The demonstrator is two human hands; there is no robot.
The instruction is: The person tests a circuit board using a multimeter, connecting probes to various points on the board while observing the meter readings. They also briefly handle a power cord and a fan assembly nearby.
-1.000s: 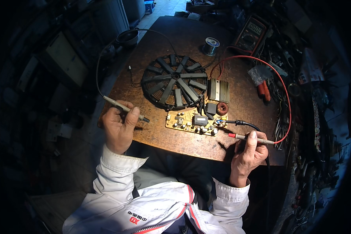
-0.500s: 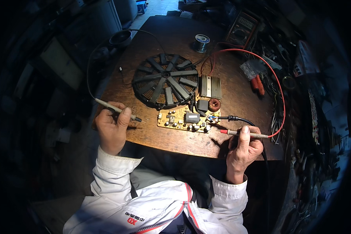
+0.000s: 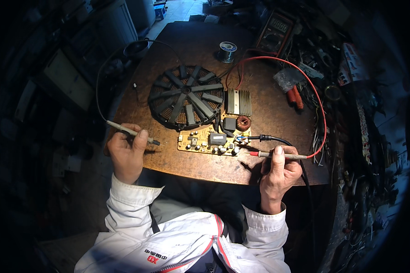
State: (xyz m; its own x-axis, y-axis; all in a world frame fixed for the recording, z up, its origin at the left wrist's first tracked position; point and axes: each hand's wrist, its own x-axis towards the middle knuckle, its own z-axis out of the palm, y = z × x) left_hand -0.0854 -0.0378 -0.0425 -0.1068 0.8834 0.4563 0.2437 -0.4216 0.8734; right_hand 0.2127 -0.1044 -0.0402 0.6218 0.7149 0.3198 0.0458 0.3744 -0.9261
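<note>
Closed around a test probe with a black tip [image 3: 132, 131], my left hand [image 3: 126, 152] hovers at the table's left front, apart from the board. My right hand [image 3: 281, 173] pinches a red-tipped test probe [image 3: 265, 154], its end just right of the circuit board's lower right corner. Between my hands lies the yellow circuit board [image 3: 200, 142], crowded with capacitors, a dark block and a copper-wound ring coil [image 3: 243, 123]. A ribbed metal heat sink [image 3: 238, 101] stands at its far end. Left of that rests a round, flat induction coil [image 3: 187, 96] with dark radial bars.
A multimeter [image 3: 274, 34] with a lit display and a solder spool [image 3: 227, 52] stand at the back of the wooden table [image 3: 205, 170]. Red-handled pliers [image 3: 295, 98] lie at the right by tangled wires. A black cable [image 3: 278, 140] runs from the board past my right hand.
The whole view has shifted slightly, so table items appear a little further left. Both hands keep their probes, nearly still beside the board. The meter's display looks clearer now.
</note>
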